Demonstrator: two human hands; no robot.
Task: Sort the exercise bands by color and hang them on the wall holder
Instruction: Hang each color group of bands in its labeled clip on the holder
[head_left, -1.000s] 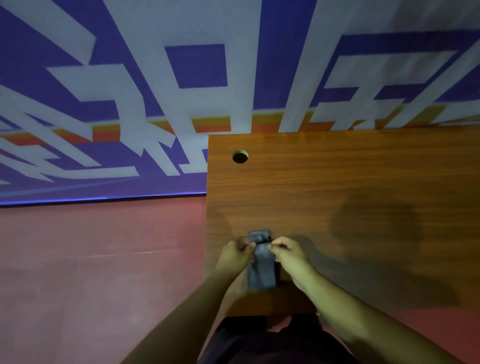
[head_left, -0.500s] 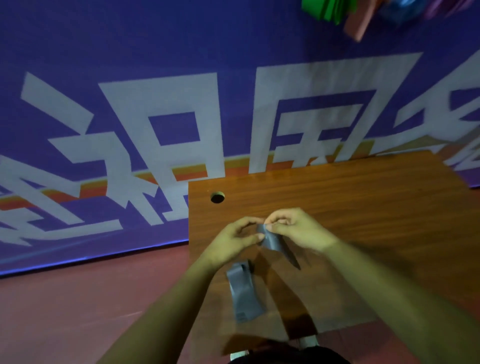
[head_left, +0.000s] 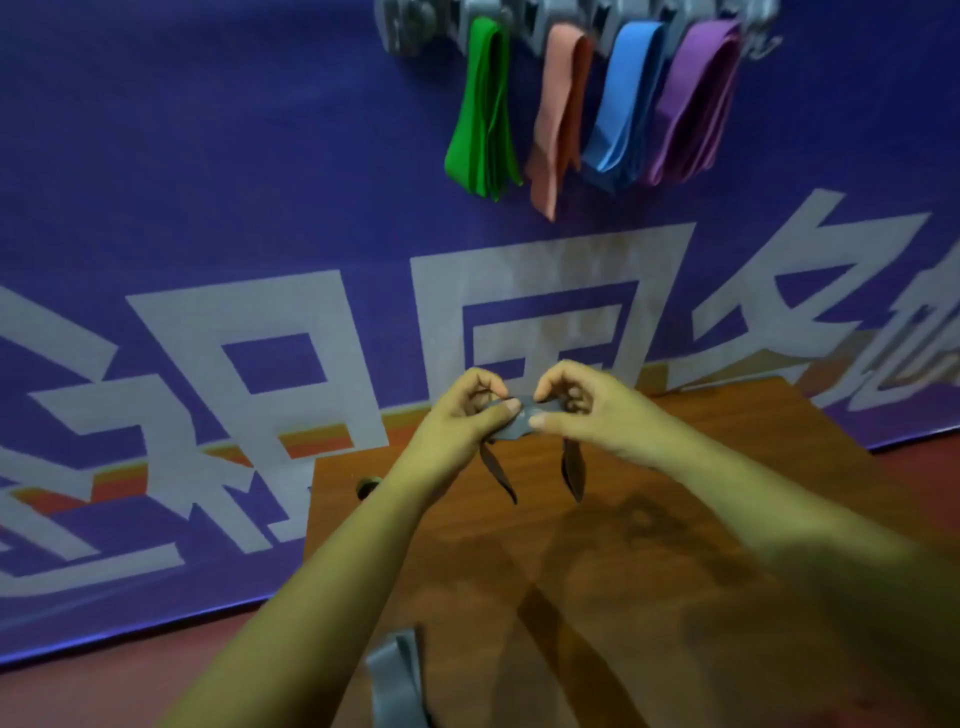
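Grey is the one colour not yet on the wall holder (head_left: 415, 26). Well above the hands, green bands (head_left: 483, 109), a salmon band (head_left: 558, 114), blue bands (head_left: 621, 104) and purple bands (head_left: 693, 104) hang from it side by side, so most of the sorting looks done. The grey band (head_left: 519, 423) spans the left hand (head_left: 462, 421) and the right hand (head_left: 587, 410), each pinching it between thumb and fingertips. Its two dark ends dangle just below the hands, over the desk (head_left: 675, 571). A second grey band (head_left: 397, 680) lies on the desk well below the hands, toward the person. These two greys seem to be all that is left to hang; which peg is free cannot be told. Compared with half a second ago, the hands have lifted off the desk toward the wall, the holder shows in full instead of only band tips, and the spare band lies farther behind them.
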